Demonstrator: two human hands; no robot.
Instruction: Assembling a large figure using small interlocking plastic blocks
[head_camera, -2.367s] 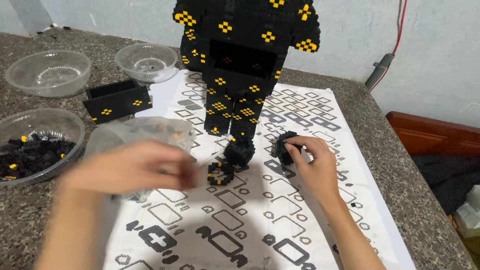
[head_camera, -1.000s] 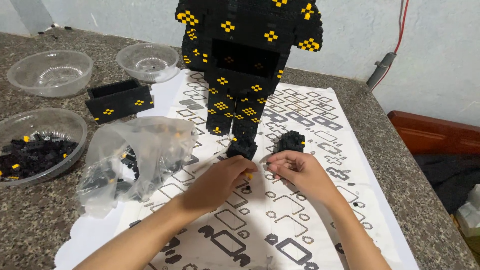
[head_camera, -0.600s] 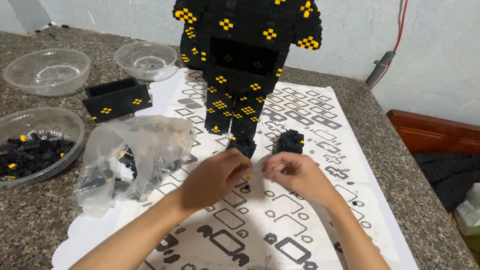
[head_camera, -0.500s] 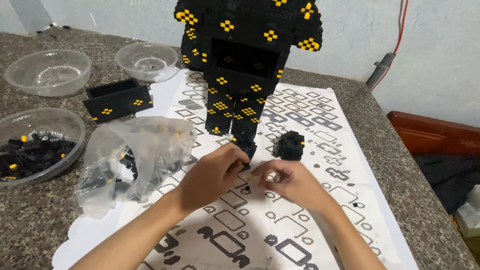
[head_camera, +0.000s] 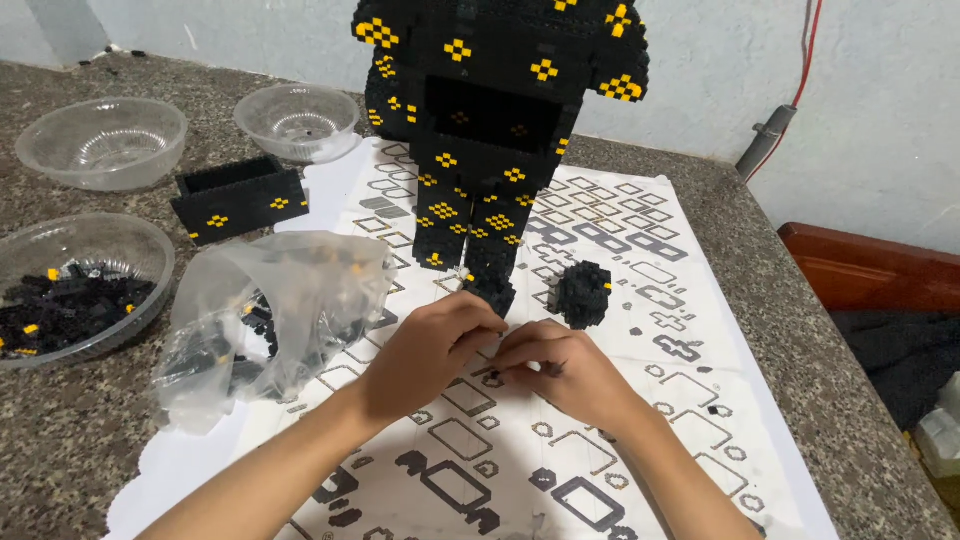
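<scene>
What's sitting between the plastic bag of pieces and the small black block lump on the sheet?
In the head view, the black foot piece of the tall block figure lies between the plastic bag and the small black lump.

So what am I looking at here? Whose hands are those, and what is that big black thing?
This picture comes from a camera worn on a person's head, looking down, so the two bare arms coming in from the bottom are that person's own. The left hand and the right hand meet in the middle, and their fingers pinch something very small; it is too tiny to make out. Behind them stands a tall black figure built from small blocks with yellow dots. Beside its feet sits a small black block lump. All this rests on a white paper sheet printed with block outlines. To the left lie a clear plastic bag of black pieces, a bowl of black pieces, two clear bowls and a black block box.
</scene>
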